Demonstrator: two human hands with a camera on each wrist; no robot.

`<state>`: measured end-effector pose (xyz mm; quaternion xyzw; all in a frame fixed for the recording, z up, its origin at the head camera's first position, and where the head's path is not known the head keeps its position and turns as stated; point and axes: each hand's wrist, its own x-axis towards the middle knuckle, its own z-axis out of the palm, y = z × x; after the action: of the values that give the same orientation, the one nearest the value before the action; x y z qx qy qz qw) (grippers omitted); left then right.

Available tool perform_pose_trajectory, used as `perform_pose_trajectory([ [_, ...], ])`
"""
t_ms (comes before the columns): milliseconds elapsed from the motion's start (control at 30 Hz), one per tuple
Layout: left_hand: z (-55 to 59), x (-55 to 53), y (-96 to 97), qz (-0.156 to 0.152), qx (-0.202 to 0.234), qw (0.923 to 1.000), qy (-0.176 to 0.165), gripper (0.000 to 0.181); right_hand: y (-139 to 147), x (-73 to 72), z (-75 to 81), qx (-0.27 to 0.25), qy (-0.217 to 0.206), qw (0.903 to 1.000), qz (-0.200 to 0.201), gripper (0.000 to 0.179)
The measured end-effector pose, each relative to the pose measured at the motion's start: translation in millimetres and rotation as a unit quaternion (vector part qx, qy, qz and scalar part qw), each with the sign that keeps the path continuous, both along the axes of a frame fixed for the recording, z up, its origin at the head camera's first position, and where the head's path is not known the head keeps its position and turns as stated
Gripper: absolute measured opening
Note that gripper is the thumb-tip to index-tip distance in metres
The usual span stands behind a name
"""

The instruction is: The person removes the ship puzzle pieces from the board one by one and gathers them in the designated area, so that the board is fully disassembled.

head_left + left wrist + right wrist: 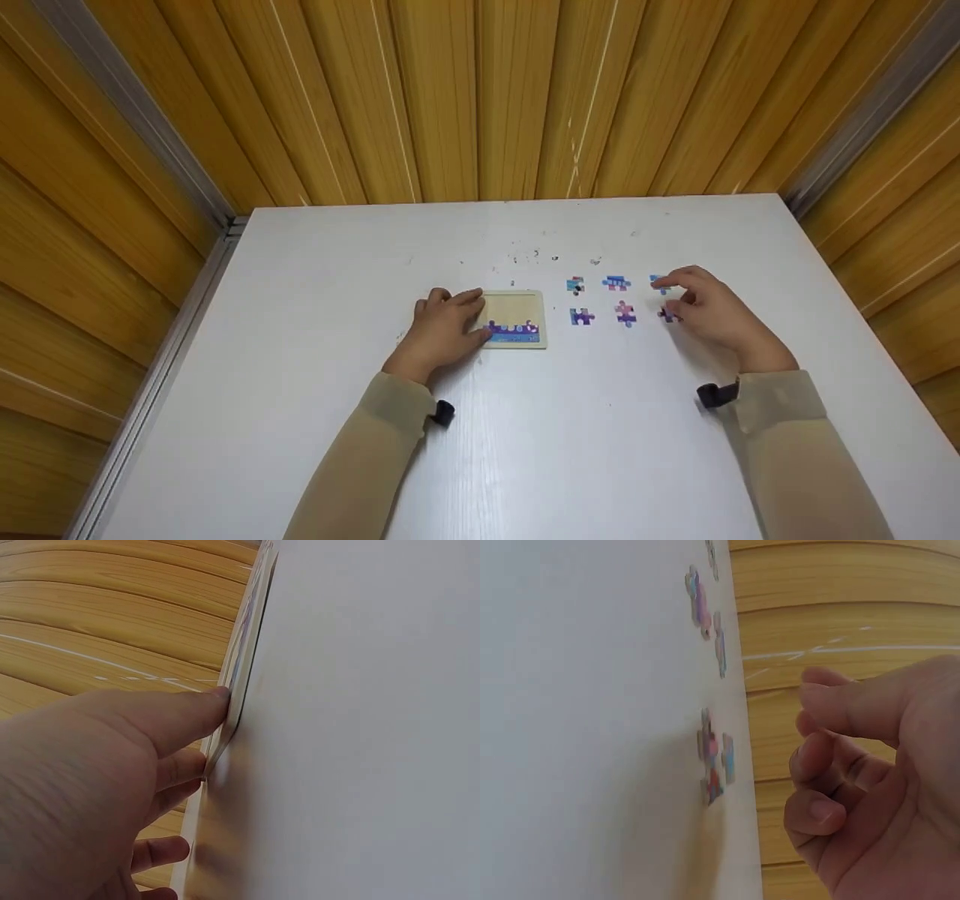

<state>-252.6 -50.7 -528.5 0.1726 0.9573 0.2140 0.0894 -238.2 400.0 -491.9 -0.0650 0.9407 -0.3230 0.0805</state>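
My left hand (446, 330) holds a shallow wooden puzzle tray (514, 306) by its left side. In the left wrist view its thumb (214, 706) lies on the tray's rim (238, 709) and other fingers are at the edge. A strip of joined purple and blue pieces (514, 334) fills the tray's near part; bare wood shows beyond. My right hand (709, 307) hovers above the rightmost loose pieces, index finger and thumb apart in the head view, nothing visible between them. Beneath it are a blue piece (658, 288) and a dark purple piece (667, 316), both partly covered.
More loose jigsaw pieces lie in two rows right of the tray: a multicoloured one (575, 285), a blue one (616, 283), a purple one (581, 316) and a pink one (625, 313). Dark marks speckle the white table (525, 435) behind. Wood-patterned panels (450, 97) enclose it.
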Motion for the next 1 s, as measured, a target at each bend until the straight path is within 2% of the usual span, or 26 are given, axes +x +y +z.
perform_pose_trajectory([
  [300, -2.8, -2.4, 0.1, -0.012, 0.001, 0.9999, -0.011, 0.073, -57.6, 0.0, 30.1, -0.057, 0.049, 0.9969, 0.025, 0.036],
  [667, 1.6, -1.4, -0.9, -0.007, 0.013, 0.9996, -0.026, 0.085, -127.0, 0.3, 67.6, -0.146, 0.111, 0.9821, 0.042, 0.033],
  [867, 2.0, -1.2, -0.8, -0.005, 0.01, 0.9993, -0.035, 0.091, -148.1, 2.1, 73.0, -0.192, 0.109, 0.9743, 0.045, 0.032],
  [1000, 1.6, -2.8, -0.2, -0.009, 0.011, 0.9993, -0.034, 0.091, -157.7, 2.1, 68.5, -0.21, 0.1, 0.9708, 0.058, 0.032],
])
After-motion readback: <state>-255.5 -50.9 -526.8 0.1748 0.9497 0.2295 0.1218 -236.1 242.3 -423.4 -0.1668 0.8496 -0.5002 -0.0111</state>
